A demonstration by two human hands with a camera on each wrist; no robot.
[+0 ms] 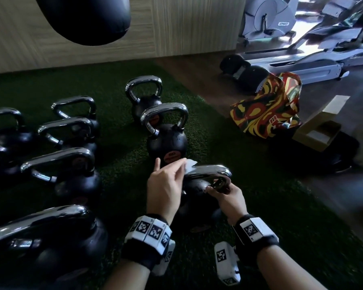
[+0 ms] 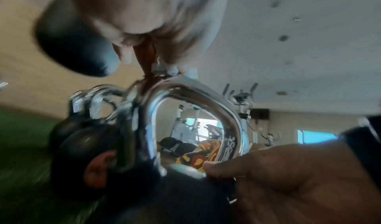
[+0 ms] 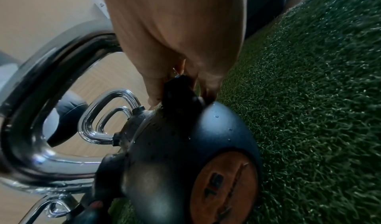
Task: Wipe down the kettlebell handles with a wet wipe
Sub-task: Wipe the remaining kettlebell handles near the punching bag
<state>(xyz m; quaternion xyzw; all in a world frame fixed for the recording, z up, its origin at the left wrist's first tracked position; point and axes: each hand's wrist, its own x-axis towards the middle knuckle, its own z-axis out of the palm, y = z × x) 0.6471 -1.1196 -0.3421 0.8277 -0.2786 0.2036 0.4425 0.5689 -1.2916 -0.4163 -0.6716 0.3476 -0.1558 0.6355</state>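
Observation:
The nearest black kettlebell (image 1: 197,203) stands on green turf, close in front of me. My left hand (image 1: 172,167) pinches a white wet wipe (image 1: 190,165) against the left end of its chrome handle (image 1: 210,171). In the left wrist view the fingertips (image 2: 164,68) press the wipe onto the top of the handle (image 2: 191,89). My right hand (image 1: 218,188) grips the handle's right leg, just above the ball. The right wrist view shows those fingers (image 3: 156,90) at the leg's base, above the wet ball (image 3: 181,146) with its orange label.
Several more chrome-handled kettlebells (image 1: 67,164) stand in rows to the left, and two others (image 1: 167,141) straight ahead. A black punching bag (image 1: 86,17) hangs at top left. On the right are a patterned bag (image 1: 266,109), a cardboard box (image 1: 321,126) and exercise machines (image 1: 268,19).

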